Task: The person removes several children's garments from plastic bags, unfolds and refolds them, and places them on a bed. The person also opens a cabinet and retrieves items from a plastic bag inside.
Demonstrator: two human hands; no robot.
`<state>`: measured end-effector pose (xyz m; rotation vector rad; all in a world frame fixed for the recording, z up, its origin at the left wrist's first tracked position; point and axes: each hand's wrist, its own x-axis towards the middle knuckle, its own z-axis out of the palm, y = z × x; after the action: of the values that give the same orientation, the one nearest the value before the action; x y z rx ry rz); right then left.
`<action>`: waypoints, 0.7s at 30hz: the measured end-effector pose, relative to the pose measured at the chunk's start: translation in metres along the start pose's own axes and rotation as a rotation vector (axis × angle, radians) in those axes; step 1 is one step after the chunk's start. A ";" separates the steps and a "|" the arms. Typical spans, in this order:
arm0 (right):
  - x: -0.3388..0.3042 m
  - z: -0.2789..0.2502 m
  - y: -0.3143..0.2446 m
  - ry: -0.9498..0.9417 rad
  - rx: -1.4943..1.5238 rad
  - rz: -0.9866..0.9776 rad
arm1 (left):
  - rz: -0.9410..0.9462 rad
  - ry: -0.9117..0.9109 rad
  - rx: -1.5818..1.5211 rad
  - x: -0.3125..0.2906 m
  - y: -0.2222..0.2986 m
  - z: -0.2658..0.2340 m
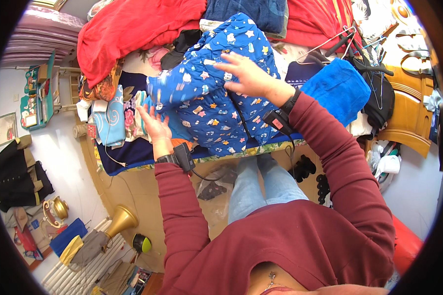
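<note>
A blue quilted garment [216, 115] printed with stars and little bears lies spread on the bed before me. It looks like a padded jacket with a dark front zip, and its left sleeve end is smeared by motion. My right hand [248, 76] is over the upper part of the garment, fingers spread, gripping nothing; whether it touches the cloth I cannot tell. Beside the blurred sleeve, my left hand [157, 129] has its palm up and fingers apart, holding nothing.
A bright blue folded cloth [337, 93] and several hangers [349, 44] lie to the right. Red bedding [138, 37] and a dark blue folded cloth [246, 14] are at the back. Folded light-blue cloth [108, 118] and a white cable lie left. A wooden headboard [406, 108] stands far right.
</note>
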<state>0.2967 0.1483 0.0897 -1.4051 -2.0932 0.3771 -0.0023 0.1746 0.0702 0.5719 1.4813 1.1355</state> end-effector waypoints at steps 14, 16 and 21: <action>-0.024 -0.002 0.130 0.178 0.603 0.947 | -0.125 -0.254 -0.128 0.029 -0.035 -0.010; -0.023 -0.008 0.128 0.035 0.771 0.968 | -0.159 -0.252 -0.107 0.027 -0.035 -0.012; -0.030 -0.027 0.112 0.135 1.009 1.026 | -0.040 -0.297 -0.161 0.014 -0.025 -0.012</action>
<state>0.4051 0.1641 0.0422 -1.5815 -0.6399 1.4215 -0.0110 0.1721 0.0405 0.5698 1.1317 1.0761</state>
